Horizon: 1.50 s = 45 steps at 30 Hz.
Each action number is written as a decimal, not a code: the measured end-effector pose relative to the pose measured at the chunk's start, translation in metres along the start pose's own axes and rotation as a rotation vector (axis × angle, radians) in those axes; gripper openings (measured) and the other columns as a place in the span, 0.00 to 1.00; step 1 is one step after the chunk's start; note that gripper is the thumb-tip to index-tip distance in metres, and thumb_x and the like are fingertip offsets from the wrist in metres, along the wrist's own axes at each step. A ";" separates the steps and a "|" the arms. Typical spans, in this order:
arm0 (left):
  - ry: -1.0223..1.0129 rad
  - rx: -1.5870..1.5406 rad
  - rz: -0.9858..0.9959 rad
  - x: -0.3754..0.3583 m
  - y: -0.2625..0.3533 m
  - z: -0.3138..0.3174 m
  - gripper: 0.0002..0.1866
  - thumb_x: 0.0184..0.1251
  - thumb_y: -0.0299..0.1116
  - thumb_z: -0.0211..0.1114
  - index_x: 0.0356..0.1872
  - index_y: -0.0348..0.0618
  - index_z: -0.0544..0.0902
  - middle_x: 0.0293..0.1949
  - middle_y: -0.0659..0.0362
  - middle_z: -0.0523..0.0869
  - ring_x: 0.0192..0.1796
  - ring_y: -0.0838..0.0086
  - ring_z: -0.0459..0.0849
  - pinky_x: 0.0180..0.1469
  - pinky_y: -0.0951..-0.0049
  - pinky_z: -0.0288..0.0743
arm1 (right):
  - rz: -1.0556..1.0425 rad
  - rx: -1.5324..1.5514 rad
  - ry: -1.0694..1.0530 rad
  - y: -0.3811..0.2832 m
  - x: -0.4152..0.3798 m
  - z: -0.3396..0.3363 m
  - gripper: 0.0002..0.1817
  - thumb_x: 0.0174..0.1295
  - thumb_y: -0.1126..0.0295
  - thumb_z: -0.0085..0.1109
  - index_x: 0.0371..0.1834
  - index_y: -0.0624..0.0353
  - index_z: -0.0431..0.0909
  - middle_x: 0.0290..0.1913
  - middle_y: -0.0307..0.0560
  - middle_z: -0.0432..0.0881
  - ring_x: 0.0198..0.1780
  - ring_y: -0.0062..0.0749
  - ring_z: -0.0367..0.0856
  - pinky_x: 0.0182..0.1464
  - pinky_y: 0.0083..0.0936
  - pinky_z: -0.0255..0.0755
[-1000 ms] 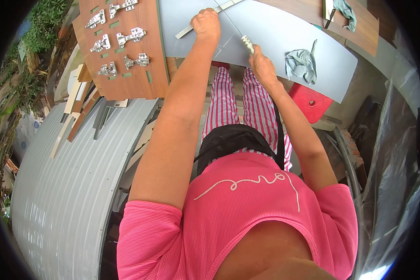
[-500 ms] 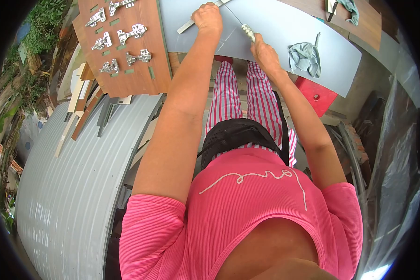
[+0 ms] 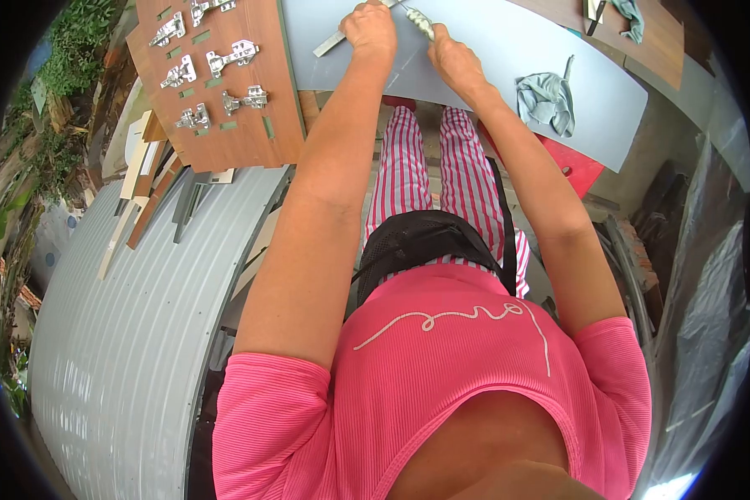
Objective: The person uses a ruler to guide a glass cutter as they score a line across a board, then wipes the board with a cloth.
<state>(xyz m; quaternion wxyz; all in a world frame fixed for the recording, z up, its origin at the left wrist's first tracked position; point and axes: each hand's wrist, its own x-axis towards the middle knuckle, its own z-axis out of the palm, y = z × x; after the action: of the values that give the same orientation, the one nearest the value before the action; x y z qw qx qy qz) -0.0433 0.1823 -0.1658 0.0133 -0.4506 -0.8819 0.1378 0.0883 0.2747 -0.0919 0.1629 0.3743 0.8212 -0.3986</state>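
Note:
My left hand is closed around a narrow pale strip, which lies slantwise on the grey board. In my right hand is a thin tool with a mottled whitish handle. Its slim shaft points up and left toward the strip, near my left hand. I cannot make out the tool's kind, and its tip is too small to see clearly. Faint pale marks show on the board just below the hands.
A brown wooden panel at the left carries several metal hinges. A crumpled grey-green cloth lies on the board at right, above a red stool. Wood offcuts rest on a corrugated metal sheet.
My right hand has moved up and to the left with the tool, bringing its handle closer to my left hand. My left hand stays on the strip almost unmoved.

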 end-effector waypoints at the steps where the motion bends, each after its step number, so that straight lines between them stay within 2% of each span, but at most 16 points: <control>1: 0.004 0.001 -0.002 0.004 0.001 -0.003 0.10 0.61 0.32 0.52 0.39 0.45 0.79 0.34 0.61 0.79 0.38 0.70 0.79 0.40 0.67 0.73 | -0.006 -0.016 -0.002 -0.013 0.017 -0.003 0.11 0.63 0.70 0.45 0.46 0.61 0.62 0.33 0.64 0.81 0.36 0.62 0.80 0.40 0.50 0.72; 3: -0.179 -0.110 -0.045 0.010 -0.001 -0.008 0.09 0.61 0.32 0.52 0.38 0.45 0.79 0.33 0.61 0.80 0.37 0.71 0.81 0.39 0.69 0.75 | -0.005 -0.020 -0.001 -0.017 0.020 -0.003 0.11 0.64 0.70 0.45 0.47 0.61 0.62 0.32 0.64 0.81 0.36 0.62 0.80 0.40 0.51 0.72; 7: -0.166 -0.095 -0.084 0.015 0.002 -0.017 0.09 0.61 0.31 0.52 0.38 0.45 0.79 0.33 0.62 0.81 0.35 0.73 0.82 0.37 0.71 0.76 | 0.014 -0.042 -0.042 0.028 -0.040 0.001 0.11 0.64 0.70 0.43 0.47 0.61 0.62 0.32 0.65 0.81 0.36 0.61 0.80 0.40 0.50 0.72; 8: -0.087 -0.054 -0.072 0.013 0.002 -0.012 0.09 0.61 0.31 0.52 0.38 0.45 0.79 0.32 0.62 0.81 0.35 0.73 0.82 0.37 0.71 0.76 | 0.028 -0.066 -0.052 0.033 -0.048 0.004 0.10 0.64 0.70 0.43 0.46 0.61 0.63 0.32 0.65 0.81 0.37 0.61 0.80 0.41 0.50 0.72; 9: -0.015 -0.011 -0.051 0.007 0.003 -0.008 0.09 0.61 0.32 0.53 0.38 0.45 0.79 0.32 0.62 0.81 0.35 0.73 0.82 0.37 0.71 0.76 | 0.028 -0.068 -0.061 0.028 -0.044 0.004 0.10 0.64 0.70 0.43 0.46 0.61 0.63 0.32 0.65 0.81 0.37 0.61 0.80 0.41 0.50 0.72; 14: -0.060 -0.018 -0.029 0.007 0.001 0.002 0.09 0.61 0.32 0.53 0.39 0.46 0.80 0.32 0.62 0.81 0.36 0.73 0.82 0.37 0.71 0.76 | -0.067 -0.050 -0.008 -0.012 0.026 -0.006 0.11 0.64 0.68 0.44 0.47 0.60 0.62 0.31 0.64 0.81 0.36 0.62 0.80 0.40 0.50 0.72; 16: -0.031 -0.017 -0.020 0.010 0.001 -0.016 0.09 0.61 0.31 0.52 0.39 0.46 0.80 0.31 0.62 0.81 0.36 0.73 0.82 0.37 0.71 0.76 | -0.037 -0.019 -0.020 -0.003 0.007 -0.006 0.12 0.64 0.68 0.44 0.48 0.60 0.62 0.31 0.65 0.81 0.36 0.62 0.80 0.40 0.50 0.72; 18: -0.413 -0.213 -0.121 0.029 -0.004 -0.069 0.08 0.58 0.27 0.58 0.39 0.38 0.78 0.38 0.51 0.85 0.41 0.62 0.86 0.42 0.66 0.81 | -0.001 -0.001 -0.032 0.021 -0.022 -0.002 0.13 0.64 0.69 0.45 0.50 0.59 0.62 0.32 0.65 0.81 0.36 0.61 0.80 0.40 0.51 0.72; 21: -0.366 -0.137 -0.142 0.029 -0.001 -0.069 0.07 0.59 0.26 0.57 0.38 0.38 0.78 0.37 0.52 0.85 0.41 0.62 0.86 0.42 0.67 0.81 | 0.038 -0.020 -0.042 0.046 -0.051 0.005 0.15 0.63 0.70 0.45 0.53 0.59 0.62 0.32 0.64 0.81 0.37 0.60 0.81 0.41 0.51 0.72; 25: -0.323 -0.192 -0.088 0.028 -0.002 -0.069 0.06 0.60 0.26 0.55 0.36 0.38 0.78 0.36 0.52 0.85 0.39 0.62 0.86 0.42 0.67 0.81 | -0.024 0.009 -0.011 -0.001 0.000 -0.010 0.10 0.65 0.70 0.41 0.46 0.61 0.63 0.32 0.64 0.81 0.37 0.61 0.80 0.40 0.51 0.72; 28: -0.222 -0.101 -0.057 0.024 -0.003 -0.057 0.06 0.56 0.30 0.60 0.33 0.42 0.79 0.31 0.58 0.85 0.34 0.70 0.87 0.33 0.69 0.81 | -0.029 0.014 -0.001 -0.009 0.012 -0.011 0.08 0.65 0.70 0.41 0.44 0.61 0.63 0.31 0.64 0.81 0.37 0.61 0.80 0.41 0.50 0.72; 32: -0.177 -0.142 -0.060 0.026 -0.002 -0.057 0.04 0.58 0.28 0.58 0.32 0.40 0.79 0.31 0.55 0.85 0.33 0.67 0.87 0.33 0.69 0.82 | 0.001 0.048 0.036 0.029 -0.039 -0.001 0.08 0.64 0.71 0.41 0.44 0.61 0.63 0.31 0.64 0.81 0.37 0.61 0.80 0.41 0.50 0.73; 34: -0.296 -0.135 -0.131 0.027 0.000 -0.061 0.06 0.62 0.27 0.52 0.35 0.39 0.78 0.35 0.50 0.85 0.37 0.60 0.87 0.39 0.67 0.82 | 0.104 0.026 -0.061 0.034 -0.060 -0.005 0.08 0.64 0.71 0.41 0.44 0.61 0.63 0.32 0.64 0.81 0.37 0.61 0.80 0.40 0.50 0.73; 38: -0.197 -0.103 -0.044 0.023 -0.003 -0.057 0.04 0.60 0.27 0.57 0.33 0.40 0.78 0.32 0.54 0.85 0.33 0.66 0.87 0.35 0.71 0.82 | -0.010 0.052 0.019 0.006 -0.003 -0.004 0.08 0.64 0.71 0.40 0.44 0.61 0.63 0.33 0.64 0.81 0.37 0.60 0.81 0.39 0.49 0.73; 40: -0.219 -0.131 -0.066 0.024 -0.003 -0.058 0.05 0.61 0.27 0.55 0.34 0.40 0.78 0.33 0.52 0.85 0.35 0.63 0.87 0.37 0.69 0.82 | -0.041 0.051 0.028 -0.001 0.012 -0.011 0.08 0.64 0.71 0.40 0.44 0.61 0.63 0.33 0.64 0.81 0.38 0.59 0.81 0.40 0.49 0.73; 45: -0.267 -0.140 -0.070 0.026 -0.004 -0.059 0.05 0.63 0.27 0.53 0.35 0.39 0.78 0.33 0.50 0.85 0.36 0.61 0.87 0.39 0.67 0.81 | 0.052 0.073 0.015 0.040 -0.051 0.001 0.08 0.64 0.71 0.41 0.45 0.59 0.63 0.32 0.64 0.81 0.37 0.60 0.81 0.40 0.50 0.73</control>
<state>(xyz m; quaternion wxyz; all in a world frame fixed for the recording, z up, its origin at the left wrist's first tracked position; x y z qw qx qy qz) -0.0532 0.2143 -0.1104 -0.1305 -0.3972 -0.8985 0.1341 0.1521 0.2651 -0.0854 0.1534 0.4042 0.7974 -0.4210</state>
